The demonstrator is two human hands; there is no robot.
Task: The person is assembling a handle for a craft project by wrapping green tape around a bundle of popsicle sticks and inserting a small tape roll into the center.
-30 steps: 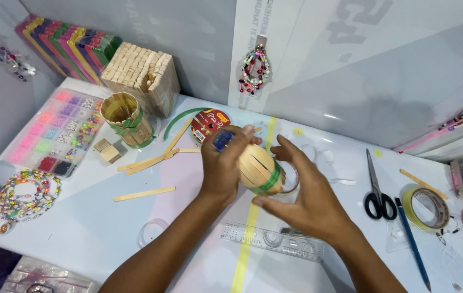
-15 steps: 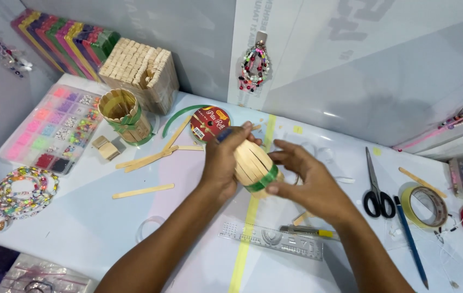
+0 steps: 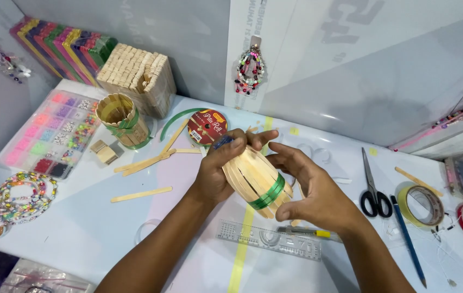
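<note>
Both my hands hold a small cup made of wooden craft sticks (image 3: 253,179), bound by a green ribbon and tilted on its side above the white table (image 3: 79,239). My left hand (image 3: 218,171) grips its upper left end, fingers curled over the sticks. My right hand (image 3: 310,190) cups its lower right side near the green band. A second finished stick cup (image 3: 120,119) with a green ribbon stands upright at the left.
Loose craft sticks (image 3: 142,163) lie left of my hands. A ribbon spool (image 3: 207,126), stacked stick bundles (image 3: 136,76), a bead tray (image 3: 52,133), a bead necklace (image 3: 19,195), a clear ruler (image 3: 269,239), scissors (image 3: 371,190) and tape rolls (image 3: 421,206) surround them.
The stick cup has been turned in my hands, so its side and green band now face up. My right hand has shifted under its lower end.
</note>
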